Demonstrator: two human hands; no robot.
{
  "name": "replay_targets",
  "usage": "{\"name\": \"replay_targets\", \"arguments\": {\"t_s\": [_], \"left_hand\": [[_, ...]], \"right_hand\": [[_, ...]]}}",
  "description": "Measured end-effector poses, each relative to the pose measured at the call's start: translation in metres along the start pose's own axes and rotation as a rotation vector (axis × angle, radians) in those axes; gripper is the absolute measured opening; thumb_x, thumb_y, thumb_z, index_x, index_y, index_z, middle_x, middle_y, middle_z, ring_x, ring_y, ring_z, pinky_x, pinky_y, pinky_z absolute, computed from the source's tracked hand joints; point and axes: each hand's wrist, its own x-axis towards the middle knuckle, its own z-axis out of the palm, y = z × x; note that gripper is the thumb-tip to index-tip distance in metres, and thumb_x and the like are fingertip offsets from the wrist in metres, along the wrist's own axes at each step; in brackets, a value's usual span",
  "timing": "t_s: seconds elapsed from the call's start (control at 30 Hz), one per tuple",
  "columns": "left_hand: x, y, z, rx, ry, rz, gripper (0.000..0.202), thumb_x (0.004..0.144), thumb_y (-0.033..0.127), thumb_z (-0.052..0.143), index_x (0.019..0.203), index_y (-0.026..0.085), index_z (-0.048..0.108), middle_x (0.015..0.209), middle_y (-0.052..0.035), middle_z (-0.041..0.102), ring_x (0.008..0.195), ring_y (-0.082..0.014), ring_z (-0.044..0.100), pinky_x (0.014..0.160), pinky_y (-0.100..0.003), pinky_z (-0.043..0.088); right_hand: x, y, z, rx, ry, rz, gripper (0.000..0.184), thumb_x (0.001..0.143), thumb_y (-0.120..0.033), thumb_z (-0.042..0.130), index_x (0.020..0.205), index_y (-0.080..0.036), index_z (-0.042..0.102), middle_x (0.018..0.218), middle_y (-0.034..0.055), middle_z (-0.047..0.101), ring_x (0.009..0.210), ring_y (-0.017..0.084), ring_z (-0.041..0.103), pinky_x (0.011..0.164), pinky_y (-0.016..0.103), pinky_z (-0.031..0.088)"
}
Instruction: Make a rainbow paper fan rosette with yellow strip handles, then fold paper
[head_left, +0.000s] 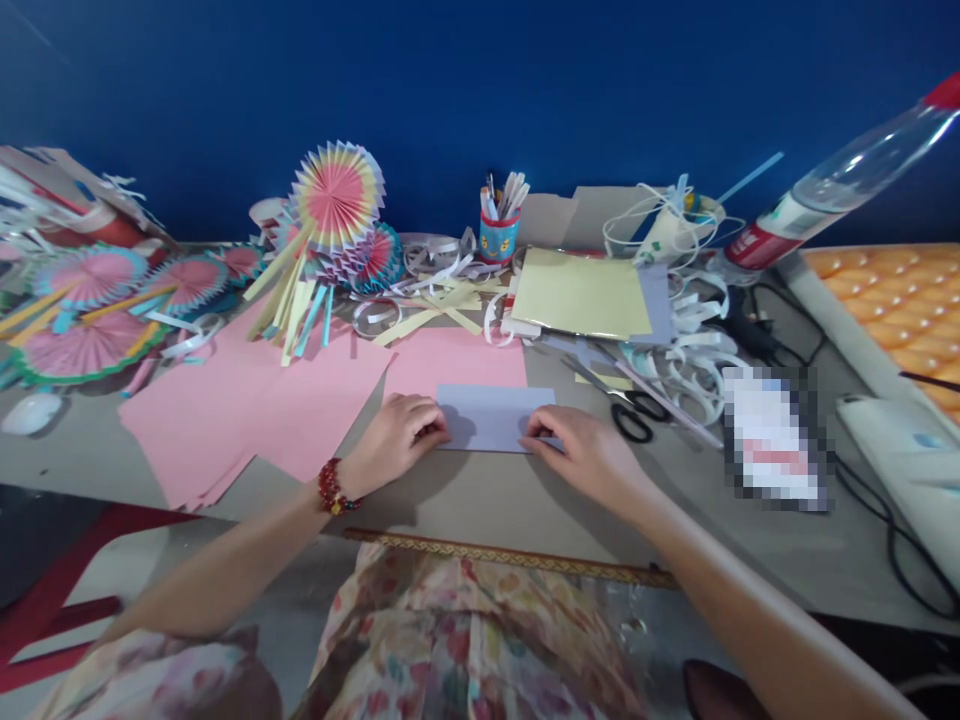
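Observation:
A lavender sheet of paper (491,418) lies in front of me, a wide rectangle with its long side running left to right. My left hand (397,432), with a red bead bracelet at the wrist, has its fingers closed at the paper's left end. At the right end, my right hand (583,450) pinches the paper between thumb and fingers. Behind the lavender piece is a pink sheet (457,357). More pink sheets (259,415) spread out to the left. Black-handled scissors (634,412) rest on the table to the right of my right hand.
Folded paper rosettes (337,195) stand at the back left. A pen cup (500,235) is by the blue wall. Yellow paper (581,293) lies in a stack, with curled white strips (697,365) nearby. Farther right are a plastic bottle (817,195) and black cables (892,510).

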Motion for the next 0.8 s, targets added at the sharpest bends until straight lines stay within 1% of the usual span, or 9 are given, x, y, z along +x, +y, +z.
{"name": "replay_targets", "arguments": {"t_s": [0.5, 0.6, 0.8], "left_hand": [[-0.0030, -0.0002, 0.0029, 0.068, -0.022, 0.007, 0.021, 0.098, 0.033, 0.051, 0.085, 0.018, 0.060, 0.083, -0.0017, 0.064, 0.083, -0.0191, 0.059, 0.079, -0.034, 0.037], [-0.0039, -0.0006, 0.0040, 0.077, -0.017, 0.010, 0.021, 0.098, 0.033, 0.050, 0.086, 0.018, 0.060, 0.085, -0.0028, 0.065, 0.085, -0.0194, 0.059, 0.080, -0.034, 0.037], [-0.0054, -0.0019, 0.0059, 0.097, -0.007, 0.021, 0.019, 0.098, 0.031, 0.051, 0.087, 0.018, 0.060, 0.086, -0.0018, 0.064, 0.086, -0.0191, 0.059, 0.080, -0.033, 0.037]], "right_hand": [[-0.0001, 0.0011, 0.0004, 0.003, -0.008, 0.006, 0.008, 0.091, -0.026, 0.059, 0.084, -0.022, 0.058, 0.083, 0.0018, 0.067, 0.077, 0.019, 0.061, 0.066, 0.027, 0.038], [0.0003, 0.0007, 0.0002, -0.003, -0.014, 0.008, 0.008, 0.091, -0.026, 0.060, 0.084, -0.022, 0.058, 0.084, 0.0019, 0.067, 0.078, 0.019, 0.061, 0.067, 0.027, 0.037], [0.0003, 0.0008, 0.0007, -0.001, -0.009, 0.013, 0.008, 0.090, -0.026, 0.059, 0.083, -0.022, 0.059, 0.083, 0.0021, 0.067, 0.077, 0.019, 0.061, 0.066, 0.027, 0.038]]}}
